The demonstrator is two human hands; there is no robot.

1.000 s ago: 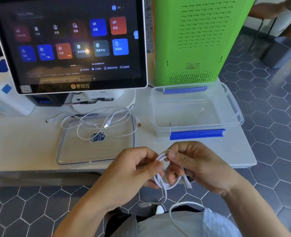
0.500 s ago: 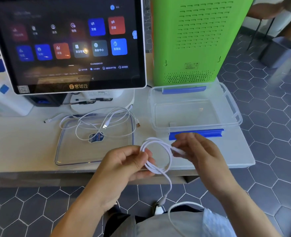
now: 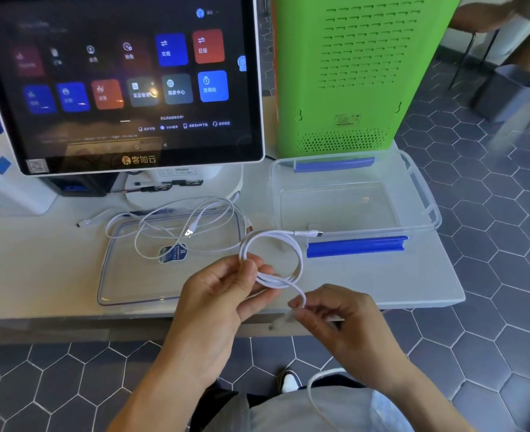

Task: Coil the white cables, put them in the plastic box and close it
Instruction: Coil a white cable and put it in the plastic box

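Observation:
My left hand (image 3: 226, 291) pinches a coiled white cable (image 3: 298, 254) in front of the table edge; one plug end sticks out toward the box. Just right and lower, my right hand (image 3: 338, 319) pinches the cable's loose tail below the coil. A second white cable (image 3: 176, 226) lies loose and tangled over the clear lid (image 3: 126, 285), which lies flat on the table to the left. The clear plastic box (image 3: 419, 194) with blue clips stands open on the right of the table, nothing inside it.
A touchscreen terminal (image 3: 123, 82) stands at the back left and a green cabinet (image 3: 351, 73) at the back right. A white device (image 3: 11, 188) sits at the far left. The white table (image 3: 413, 282) ends close to the box; hexagon floor tiles lie beyond.
My right hand has let go of the plug end by the box and dropped down to the cable's tail. The coil has opened wider in my left hand.

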